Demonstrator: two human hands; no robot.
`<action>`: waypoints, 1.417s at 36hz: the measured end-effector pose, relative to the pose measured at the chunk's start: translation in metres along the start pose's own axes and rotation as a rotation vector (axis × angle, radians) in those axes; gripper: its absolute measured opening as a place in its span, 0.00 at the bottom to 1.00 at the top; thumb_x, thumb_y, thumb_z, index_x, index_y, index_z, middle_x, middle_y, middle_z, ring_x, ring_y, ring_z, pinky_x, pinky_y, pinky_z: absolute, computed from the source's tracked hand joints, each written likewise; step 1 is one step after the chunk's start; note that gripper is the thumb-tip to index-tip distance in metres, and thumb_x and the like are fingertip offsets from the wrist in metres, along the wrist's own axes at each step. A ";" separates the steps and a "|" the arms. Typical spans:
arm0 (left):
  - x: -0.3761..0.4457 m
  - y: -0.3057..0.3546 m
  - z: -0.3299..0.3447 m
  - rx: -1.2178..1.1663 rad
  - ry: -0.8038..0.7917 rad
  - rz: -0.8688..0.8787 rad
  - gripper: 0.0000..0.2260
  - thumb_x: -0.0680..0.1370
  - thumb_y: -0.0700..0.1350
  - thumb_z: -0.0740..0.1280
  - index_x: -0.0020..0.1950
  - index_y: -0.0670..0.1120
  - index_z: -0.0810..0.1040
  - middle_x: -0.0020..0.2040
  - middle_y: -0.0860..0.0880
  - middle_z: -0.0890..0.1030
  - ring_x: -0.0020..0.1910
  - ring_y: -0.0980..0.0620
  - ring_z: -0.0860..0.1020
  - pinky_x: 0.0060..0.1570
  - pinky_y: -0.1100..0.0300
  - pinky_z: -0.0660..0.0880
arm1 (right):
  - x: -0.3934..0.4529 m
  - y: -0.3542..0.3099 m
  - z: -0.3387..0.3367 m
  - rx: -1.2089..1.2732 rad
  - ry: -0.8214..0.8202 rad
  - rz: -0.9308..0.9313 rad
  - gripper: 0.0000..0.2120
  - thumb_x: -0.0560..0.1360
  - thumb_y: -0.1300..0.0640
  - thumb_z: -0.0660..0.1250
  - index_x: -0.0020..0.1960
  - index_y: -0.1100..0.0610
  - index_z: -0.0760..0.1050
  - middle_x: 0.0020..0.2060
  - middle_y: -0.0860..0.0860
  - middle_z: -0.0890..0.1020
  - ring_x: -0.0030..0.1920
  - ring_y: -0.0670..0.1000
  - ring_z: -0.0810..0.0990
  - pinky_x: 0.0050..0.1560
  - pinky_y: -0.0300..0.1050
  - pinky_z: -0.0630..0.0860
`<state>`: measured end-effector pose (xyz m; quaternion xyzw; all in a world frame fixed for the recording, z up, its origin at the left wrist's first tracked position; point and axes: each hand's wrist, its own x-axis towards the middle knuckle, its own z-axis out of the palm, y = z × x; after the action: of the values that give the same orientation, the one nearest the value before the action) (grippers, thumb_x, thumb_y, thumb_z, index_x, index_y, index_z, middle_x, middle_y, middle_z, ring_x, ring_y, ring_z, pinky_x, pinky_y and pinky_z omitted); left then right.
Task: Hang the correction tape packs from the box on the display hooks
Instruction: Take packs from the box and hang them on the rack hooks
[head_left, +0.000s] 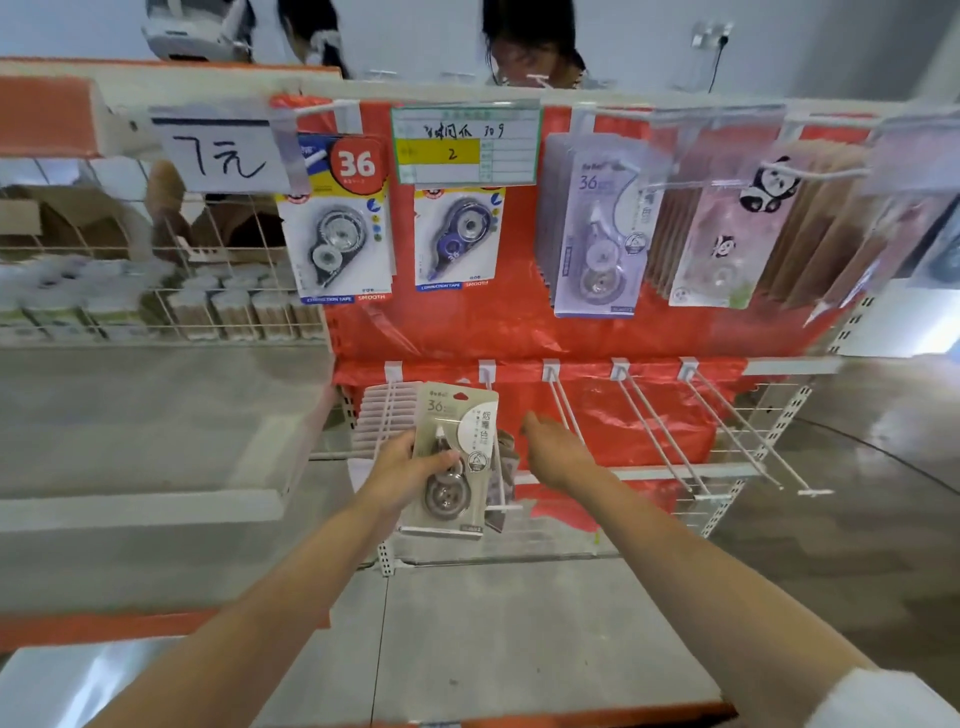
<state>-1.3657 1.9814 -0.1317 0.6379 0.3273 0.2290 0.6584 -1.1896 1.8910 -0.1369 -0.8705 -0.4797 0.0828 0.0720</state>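
A beige correction tape pack (457, 457) is held in front of the leftmost hooks of the lower hook rail (519, 370), where a stack of hung packs (384, 415) is already carried on the first hook and a few more appear behind the held pack; the three lower hooks (670, 436) toward the rail's right end are bare, so the task is judged partly done. The box is not in view. The left hand (410, 467) is extended forward with its grip clamped on the pack's lower half, thumb across the front, while the right hand (556, 447) is reached toward the neighbouring hook with fingers apart, holding nothing.

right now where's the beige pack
Low centre of the head view, the beige pack is held in the left hand, at the lower hooks beside the open right hand.
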 end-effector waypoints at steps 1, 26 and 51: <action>0.001 0.001 0.002 0.002 -0.006 0.005 0.06 0.75 0.35 0.69 0.49 0.44 0.78 0.45 0.48 0.83 0.46 0.49 0.81 0.46 0.57 0.77 | -0.002 -0.001 -0.005 -0.017 0.016 -0.018 0.19 0.76 0.69 0.61 0.65 0.63 0.64 0.61 0.60 0.72 0.59 0.61 0.75 0.53 0.52 0.72; -0.007 0.027 0.045 0.686 -0.302 0.355 0.06 0.82 0.49 0.60 0.45 0.55 0.72 0.39 0.57 0.77 0.41 0.56 0.77 0.46 0.58 0.76 | -0.060 0.004 -0.040 0.775 0.017 -0.006 0.30 0.70 0.57 0.75 0.65 0.58 0.64 0.56 0.52 0.78 0.55 0.50 0.78 0.58 0.50 0.77; 0.012 -0.008 0.021 1.003 0.003 0.568 0.07 0.76 0.42 0.67 0.54 0.45 0.76 0.50 0.48 0.77 0.51 0.50 0.75 0.52 0.56 0.72 | -0.106 0.041 0.054 0.538 -0.234 0.153 0.22 0.75 0.66 0.65 0.68 0.61 0.65 0.62 0.57 0.75 0.63 0.57 0.74 0.62 0.49 0.72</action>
<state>-1.3428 1.9748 -0.1422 0.9347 0.2126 0.2145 0.1875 -1.2236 1.7819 -0.1895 -0.8384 -0.3786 0.3119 0.2377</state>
